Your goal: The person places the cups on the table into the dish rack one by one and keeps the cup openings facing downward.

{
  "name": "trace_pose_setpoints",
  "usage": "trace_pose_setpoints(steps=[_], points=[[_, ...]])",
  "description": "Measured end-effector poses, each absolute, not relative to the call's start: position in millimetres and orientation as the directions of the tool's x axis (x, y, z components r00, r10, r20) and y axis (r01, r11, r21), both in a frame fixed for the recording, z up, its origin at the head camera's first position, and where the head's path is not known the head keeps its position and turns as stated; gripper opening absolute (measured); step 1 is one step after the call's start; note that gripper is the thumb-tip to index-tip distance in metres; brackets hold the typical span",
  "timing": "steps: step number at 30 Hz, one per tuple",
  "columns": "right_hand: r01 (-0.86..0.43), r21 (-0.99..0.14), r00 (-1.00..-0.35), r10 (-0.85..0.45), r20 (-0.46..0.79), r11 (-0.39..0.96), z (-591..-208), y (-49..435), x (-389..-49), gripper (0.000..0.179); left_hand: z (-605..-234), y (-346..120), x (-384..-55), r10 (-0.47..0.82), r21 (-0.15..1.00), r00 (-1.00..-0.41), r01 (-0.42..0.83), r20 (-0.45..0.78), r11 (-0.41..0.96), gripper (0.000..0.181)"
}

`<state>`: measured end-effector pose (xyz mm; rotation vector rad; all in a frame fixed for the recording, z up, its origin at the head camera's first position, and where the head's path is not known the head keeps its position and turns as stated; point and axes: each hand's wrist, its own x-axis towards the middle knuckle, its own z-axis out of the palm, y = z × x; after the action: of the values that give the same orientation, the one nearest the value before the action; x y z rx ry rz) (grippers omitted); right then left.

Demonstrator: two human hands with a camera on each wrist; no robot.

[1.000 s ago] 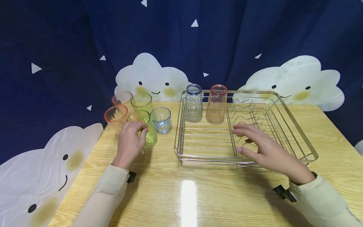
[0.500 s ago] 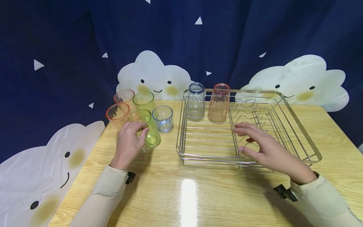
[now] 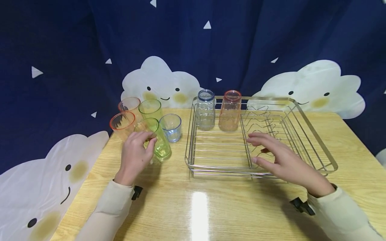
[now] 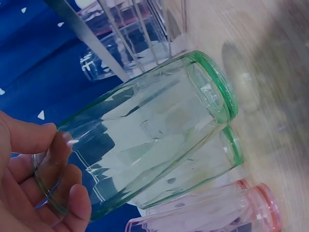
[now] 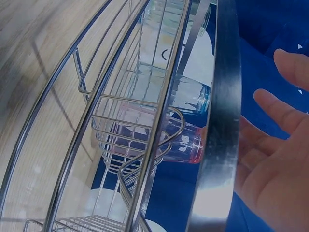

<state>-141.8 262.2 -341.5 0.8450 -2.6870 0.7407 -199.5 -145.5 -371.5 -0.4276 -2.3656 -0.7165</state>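
Now: left grip (image 3: pixel 135 155) grasping front green glass (image 3: pixel 163 147) at rim. Glass on left side of tabletop (image 3: pixel 169 201), long axis running down from grip, base slanting rightward, toward wire rack (image 3: pixel 271 98). Short blue glass (image 3: pixel 171 129) just right of it. Left grip nearer; right grip (image 3: pixel 281 161) released, over rack's right half. Base contact with tabletop: cannot tell.

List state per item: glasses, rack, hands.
Near green glass: mouth up, held, lift unclear
Far green glass: mouth up
Near orange glass: mouth up
Far orange glass: mouth up
Small blue glass: mouth up
Racked blue glass: inverted
Racked orange glass: inverted
Rack: partly filled, two glasses
Left hand: holding near green glass
Right hand: relaxed, holding nothing
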Motion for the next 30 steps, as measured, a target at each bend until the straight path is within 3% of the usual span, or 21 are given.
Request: trace_pose_setpoints(steps=[18, 30], points=[[-0.577, -0.41, -0.815, -0.462, 0.349, 0.707, -344, 262, -140, 0.052, -365, -150, -187, 0.096, 0.354, -0.696, 0.474, 0.712, 0.806, 0.012], [-0.574, -0.406, -0.815, -0.448, 0.367, 0.711, -345, 263, -139, 0.053, -349, -151, -179, 0.08, 0.328, -0.597, 0.543, 0.798, 0.773, 0.012]])
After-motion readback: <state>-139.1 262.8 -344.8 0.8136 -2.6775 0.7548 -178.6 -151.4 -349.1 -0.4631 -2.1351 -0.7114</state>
